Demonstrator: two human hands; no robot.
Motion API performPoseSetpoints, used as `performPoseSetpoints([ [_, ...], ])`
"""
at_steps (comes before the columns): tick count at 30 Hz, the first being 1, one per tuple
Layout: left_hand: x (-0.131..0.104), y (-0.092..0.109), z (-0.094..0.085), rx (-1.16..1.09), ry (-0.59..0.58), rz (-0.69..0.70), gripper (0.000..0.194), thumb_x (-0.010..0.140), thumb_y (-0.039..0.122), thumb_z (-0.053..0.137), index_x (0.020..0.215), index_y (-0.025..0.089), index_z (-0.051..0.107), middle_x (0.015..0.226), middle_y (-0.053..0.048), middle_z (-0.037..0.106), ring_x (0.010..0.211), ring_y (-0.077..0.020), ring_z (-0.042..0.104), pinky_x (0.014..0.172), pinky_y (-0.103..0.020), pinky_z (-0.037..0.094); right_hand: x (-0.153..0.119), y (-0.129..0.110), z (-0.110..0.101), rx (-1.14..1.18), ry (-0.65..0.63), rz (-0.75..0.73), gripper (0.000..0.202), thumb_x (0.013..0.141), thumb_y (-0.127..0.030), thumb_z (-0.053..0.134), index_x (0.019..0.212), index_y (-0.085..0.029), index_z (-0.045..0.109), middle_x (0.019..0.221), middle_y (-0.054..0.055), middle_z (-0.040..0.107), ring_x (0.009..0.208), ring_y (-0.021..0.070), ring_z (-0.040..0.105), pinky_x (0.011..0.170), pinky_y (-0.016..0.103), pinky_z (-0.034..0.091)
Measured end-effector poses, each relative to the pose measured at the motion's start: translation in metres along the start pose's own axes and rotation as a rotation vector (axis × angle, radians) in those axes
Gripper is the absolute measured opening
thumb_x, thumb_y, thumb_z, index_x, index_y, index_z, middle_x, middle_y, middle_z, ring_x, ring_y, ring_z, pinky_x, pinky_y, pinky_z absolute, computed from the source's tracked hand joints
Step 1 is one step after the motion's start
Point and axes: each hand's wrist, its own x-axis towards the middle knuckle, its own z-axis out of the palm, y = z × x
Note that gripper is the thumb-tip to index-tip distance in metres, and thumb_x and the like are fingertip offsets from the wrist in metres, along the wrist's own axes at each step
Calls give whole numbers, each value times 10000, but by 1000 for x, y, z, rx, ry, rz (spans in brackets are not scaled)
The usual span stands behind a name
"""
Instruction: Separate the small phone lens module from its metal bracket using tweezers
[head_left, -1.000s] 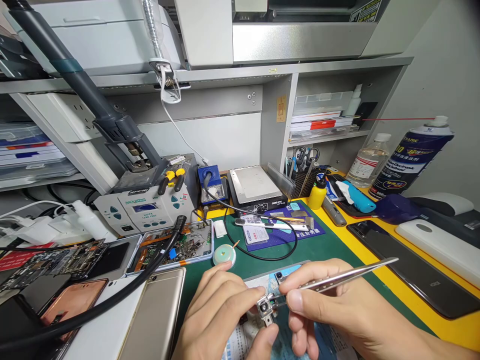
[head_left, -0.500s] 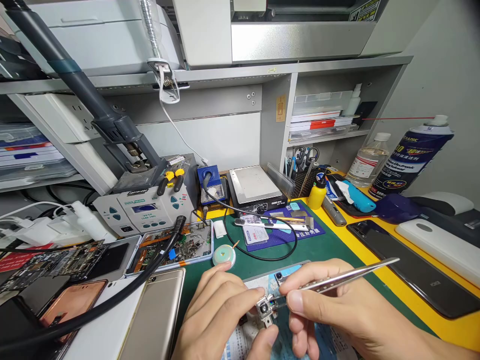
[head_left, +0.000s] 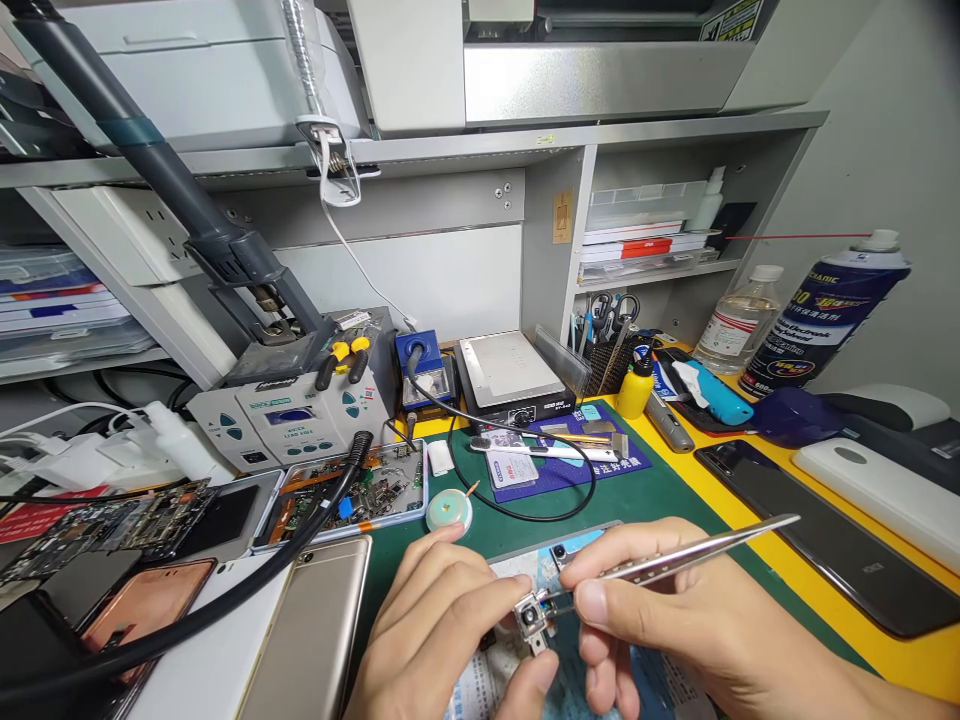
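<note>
head view: at the lower centre of the frame, your left hand [head_left: 435,640] pinches the metal-framed camera module [head_left: 531,616] between thumb and index finger; your right hand [head_left: 667,620] grips steel tweezers [head_left: 697,556], tips at the module's right side, exact contact too small to tell; almost nothing has shifted over the last second, suggesting a steady, delicate hold

Bright light glares off the metal panel [head_left: 600,85] beyond the hands [head_left: 439,630]; wide-angle distortion (quite marked) stretches the spray can [head_left: 821,320] right of them.
</note>
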Motion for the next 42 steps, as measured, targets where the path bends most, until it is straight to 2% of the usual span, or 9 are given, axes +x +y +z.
performPoseSetpoints([
  [23,-1,-2,0,-2,-15,2,363,830,107,712,1168,141,583,841,-26,672,812,-169,659,1000,-451,542,0,0,0,-11,-10,-3,335,808,-402,851,878,-105,713,646,36,734,564,141,712,541,233,561],
  [26,-3,0,2,-27,-31,-22,351,840,114,698,1171,149,586,846,-27,670,823,-176,651,1010,-464,527,0,0,1,-13,1,-3,338,801,-404,856,879,-108,714,655,33,731,579,148,719,546,239,561],
  [32,-7,7,15,-112,93,-142,269,876,120,563,1137,166,610,845,-41,636,823,-194,599,1005,-508,484,0,0,2,-17,5,6,356,781,-417,869,854,-104,716,635,36,731,551,138,703,538,235,557],
  [36,-8,8,16,-143,57,-152,331,876,92,513,1192,151,594,932,-61,630,891,-203,589,1040,-511,438,2,0,2,-11,-10,1,352,782,-408,870,860,-99,721,626,27,721,541,137,702,527,233,558],
  [39,-7,9,15,-174,35,-156,293,968,243,516,1240,151,574,963,-73,620,919,-218,583,1050,-522,421,3,1,2,-15,0,-7,346,786,-399,868,869,-97,723,629,25,718,536,134,698,526,237,560],
  [42,-6,10,16,-173,30,-169,380,1007,430,503,1268,159,551,953,-80,621,922,-229,588,1040,-533,423,2,2,2,-3,-1,-7,341,782,-396,872,856,-98,725,624,20,713,523,126,688,523,237,563],
])
